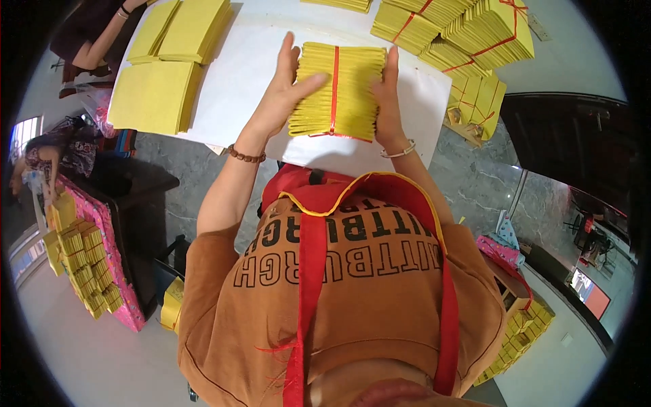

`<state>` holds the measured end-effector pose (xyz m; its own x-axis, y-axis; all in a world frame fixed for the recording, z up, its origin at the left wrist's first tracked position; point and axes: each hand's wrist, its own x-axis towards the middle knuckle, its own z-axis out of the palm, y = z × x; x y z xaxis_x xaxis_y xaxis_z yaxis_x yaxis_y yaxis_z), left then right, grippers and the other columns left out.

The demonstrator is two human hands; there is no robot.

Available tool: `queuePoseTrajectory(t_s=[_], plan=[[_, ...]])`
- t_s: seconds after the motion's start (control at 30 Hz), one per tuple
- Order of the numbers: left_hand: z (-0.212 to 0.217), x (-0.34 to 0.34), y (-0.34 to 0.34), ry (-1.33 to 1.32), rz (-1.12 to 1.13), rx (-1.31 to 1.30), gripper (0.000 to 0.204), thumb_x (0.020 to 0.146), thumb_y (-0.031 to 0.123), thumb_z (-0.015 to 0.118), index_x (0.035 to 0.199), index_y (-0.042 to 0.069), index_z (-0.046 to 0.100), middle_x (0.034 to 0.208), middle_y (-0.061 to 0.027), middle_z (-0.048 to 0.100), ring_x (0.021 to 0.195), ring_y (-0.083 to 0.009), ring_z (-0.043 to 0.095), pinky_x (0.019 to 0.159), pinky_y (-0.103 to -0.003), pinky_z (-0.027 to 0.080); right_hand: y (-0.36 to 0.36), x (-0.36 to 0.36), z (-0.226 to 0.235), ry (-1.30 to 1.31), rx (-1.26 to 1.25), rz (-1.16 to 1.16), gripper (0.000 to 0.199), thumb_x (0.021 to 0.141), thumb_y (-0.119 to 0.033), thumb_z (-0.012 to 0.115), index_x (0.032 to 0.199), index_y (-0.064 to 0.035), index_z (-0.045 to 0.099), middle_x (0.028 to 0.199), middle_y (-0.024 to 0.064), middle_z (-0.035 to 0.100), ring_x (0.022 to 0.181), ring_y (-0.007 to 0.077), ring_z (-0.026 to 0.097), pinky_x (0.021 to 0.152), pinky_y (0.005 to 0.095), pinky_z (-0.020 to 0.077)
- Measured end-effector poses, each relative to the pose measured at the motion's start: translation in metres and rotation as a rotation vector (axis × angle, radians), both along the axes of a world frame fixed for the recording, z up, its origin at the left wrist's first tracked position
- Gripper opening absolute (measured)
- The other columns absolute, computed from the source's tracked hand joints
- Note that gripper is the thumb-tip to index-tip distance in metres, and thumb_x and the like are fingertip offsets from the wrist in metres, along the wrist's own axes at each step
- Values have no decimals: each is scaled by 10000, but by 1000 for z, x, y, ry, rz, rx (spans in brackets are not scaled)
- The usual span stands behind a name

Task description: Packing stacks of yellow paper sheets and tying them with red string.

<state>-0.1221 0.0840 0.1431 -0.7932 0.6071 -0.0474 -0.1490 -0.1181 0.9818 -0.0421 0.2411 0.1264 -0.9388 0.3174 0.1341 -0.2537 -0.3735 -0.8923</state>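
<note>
One ribbed yel. stack (pixel 356 91), red tie (pixel 335 85), snug btwn L grip (pixel 277 102) & R grip (pixel 388 112)

Brown shirt (pixel 400 319), centre of the frame: black block capitals in stacked rows.
Lowest row (pixel 366 265): outlined letters.
Row above it (pixel 357 229): solid letters.
Red strap (pixel 312 271): hides part of the lettering.

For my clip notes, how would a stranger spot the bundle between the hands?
Find the white table beyond the orange-brown shirt. Near its front edge, between the left hand and right hand, is a yellow bundle with a red tie. Only this one has hands at both sides.
</note>
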Motion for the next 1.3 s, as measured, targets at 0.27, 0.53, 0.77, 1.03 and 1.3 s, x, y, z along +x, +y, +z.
queuePoseTrajectory(t_s=[0.27,0.53,0.77,1.03,1.3], plan=[[0,0,2,-192,-6,175,784,844,122,544,1403,100,-5,1423,-233,78,1311,-279,169,1043,-318,215,7,-4,12,-158,134,72,841,808,-64,568,1401,-112,-26,1392,131,199,1229,207,298,978,305,318],[-5,1,8,-78,26,36,648,915,273,428,1402,90,42,1448,-146,80,1324,-232,138,1066,-307,160,21,-8,-3,-129,61,142,734,897,-233,453,1389,-80,-68,1425,111,114,1283,219,202,1036,321,221],[-7,3,13,-33,123,70,612,935,458,245,1398,84,106,1448,-121,106,1329,-214,120,1076,-299,122,-7,4,-2,-34,-51,51,584,956,-330,262,1397,-101,-45,1450,64,71,1324,204,98,1071,322,109],[-3,-23,14,-9,168,23,592,939,417,275,1391,58,144,1445,-103,137,1332,-201,122,1072,-293,121,7,-4,-18,-18,347,-98,549,949,-343,264,1381,-81,48,1433,109,81,1319,212,98,1067,329,114],[8,-55,13,56,-106,-118,478,931,341,374,1285,20,370,1236,-112,457,1101,-169,455,971,-291,316,7,-10,-15,20,445,-146,399,888,-208,404,1231,-15,337,1288,161,273,1218,261,256,1028,347,191]])
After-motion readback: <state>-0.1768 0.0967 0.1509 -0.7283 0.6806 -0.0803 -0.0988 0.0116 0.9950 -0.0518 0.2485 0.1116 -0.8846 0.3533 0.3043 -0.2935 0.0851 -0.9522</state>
